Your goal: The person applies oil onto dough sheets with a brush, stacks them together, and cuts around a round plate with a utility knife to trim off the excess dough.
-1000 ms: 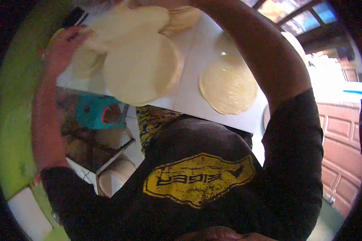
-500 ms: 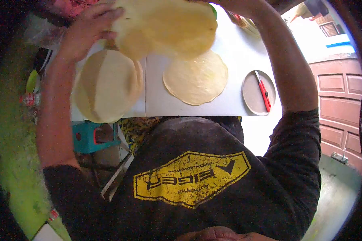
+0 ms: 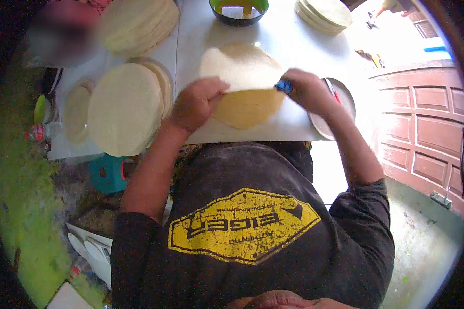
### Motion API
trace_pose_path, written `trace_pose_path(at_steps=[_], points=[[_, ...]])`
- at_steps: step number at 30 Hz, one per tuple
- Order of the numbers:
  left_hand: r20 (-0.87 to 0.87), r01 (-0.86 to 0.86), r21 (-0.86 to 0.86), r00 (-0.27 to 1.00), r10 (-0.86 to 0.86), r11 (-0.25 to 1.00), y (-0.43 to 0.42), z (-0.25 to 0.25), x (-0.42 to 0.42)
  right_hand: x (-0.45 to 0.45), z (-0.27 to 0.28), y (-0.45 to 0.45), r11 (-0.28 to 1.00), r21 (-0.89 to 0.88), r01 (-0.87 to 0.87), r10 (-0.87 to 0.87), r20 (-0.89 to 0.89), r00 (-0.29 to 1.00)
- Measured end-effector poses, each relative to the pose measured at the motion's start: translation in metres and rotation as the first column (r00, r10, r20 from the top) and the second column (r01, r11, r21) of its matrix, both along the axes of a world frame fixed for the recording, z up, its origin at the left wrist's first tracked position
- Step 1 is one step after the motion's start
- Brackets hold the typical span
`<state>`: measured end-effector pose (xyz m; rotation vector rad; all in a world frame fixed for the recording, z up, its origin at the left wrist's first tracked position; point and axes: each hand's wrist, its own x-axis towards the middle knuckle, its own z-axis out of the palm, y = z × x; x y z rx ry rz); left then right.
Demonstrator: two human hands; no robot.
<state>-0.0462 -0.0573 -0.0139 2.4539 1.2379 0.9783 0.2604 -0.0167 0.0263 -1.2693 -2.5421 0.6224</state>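
A thin, pale dough sheet [image 3: 239, 64] is stretched between both my hands above the white table. My left hand [image 3: 200, 100] is closed, pinching its near edge at the left. At the right my right hand [image 3: 307, 90] is closed on the same edge. A small blue object [image 3: 283, 86] also sticks out of my right hand, its kind unclear. Under and in front of the raised edge lies a yellower round dough sheet [image 3: 248, 110] on the table. A stack of round dough sheets [image 3: 123, 110] stands left of my left hand.
A dark bowl [image 3: 239, 20] with yellow liquid stands at the back. More dough stacks [image 3: 139, 26] lie back left, another stack [image 3: 325, 15] back right. Right of my right hand, a round plate [image 3: 322, 126] carries a red-handled knife [image 3: 335, 93]. A teal stool [image 3: 108, 172] stands below left.
Both hands have come down from the far side toward the table's middle with the dough sheet, which now lies partly over the sheet there. The bowl and back stacks have come into view.
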Motion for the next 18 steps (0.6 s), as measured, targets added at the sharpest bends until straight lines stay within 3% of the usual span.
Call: trace_pose_path(at_steps=[2,5,8,13,15,18], points=[[-0.010,0.030,-0.172,0.999,-0.032,0.985,-0.019,-0.026,0.001,0.001,-0.024,-0.019,0.999,-0.037,-0.033,0.035,0.071,0.997],[0.007,0.016,-0.256,1.000,-0.015,0.967,-0.033,-0.034,0.000,-0.001,-0.031,-0.032,0.995,-0.003,-0.098,0.098,0.099,0.990],[-0.028,-0.002,-0.176,1.000,-0.003,0.984,-0.035,-0.031,-0.001,0.000,-0.027,-0.039,0.990,0.047,-0.136,0.130,0.120,0.984],[-0.041,0.065,-0.203,0.996,-0.075,0.977,-0.036,-0.041,-0.006,-0.002,-0.032,-0.041,0.981,0.083,-0.178,0.168,0.116,0.979],[-0.053,0.093,-0.191,0.993,-0.105,0.977,-0.038,-0.044,-0.006,-0.003,-0.030,-0.044,0.988,0.025,-0.149,0.140,0.225,0.964],[-0.039,0.120,-0.203,0.991,-0.130,0.972,-0.039,-0.043,-0.005,0.001,-0.027,-0.043,0.984,0.029,-0.177,0.165,0.245,0.955]])
